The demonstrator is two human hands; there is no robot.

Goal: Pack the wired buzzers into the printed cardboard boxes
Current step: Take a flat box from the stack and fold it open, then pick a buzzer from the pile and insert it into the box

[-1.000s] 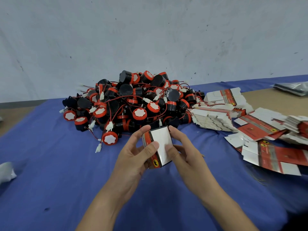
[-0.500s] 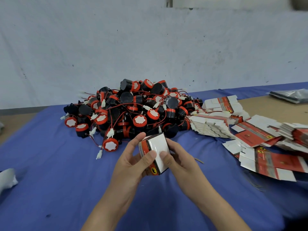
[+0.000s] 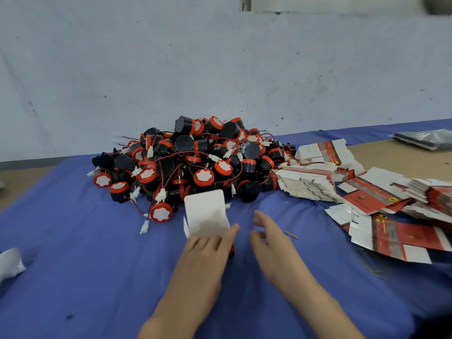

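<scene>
1. Near centre, over the blue cloth (image 3: 73,265): left hand (image 3: 208,250), back up, fingers wrapped round the lower part of a box (image 3: 205,216).
2. White flap of the box standing open above the knuckles; a sliver of red print at the hand's right edge; rest of the box hidden under the hand.
3. Just right of the box, not touching it: right hand (image 3: 266,237), holding nothing, fingers loosely bent and spread, blurred.
4. Hands close together, a narrow gap of cloth between.
5. Just beyond both hands: pile of buzzers (image 3: 195,162), black bodies, red caps, thin wires with white plugs.
6. Right of the pile: stack of flat boxes (image 3: 308,184); more loose flat boxes (image 3: 396,233) fanned out near right.
7. Far right, on the bare tabletop (image 3: 403,162): plastic bag (image 3: 425,140). At the left edge: white scrap (image 3: 9,265).
</scene>
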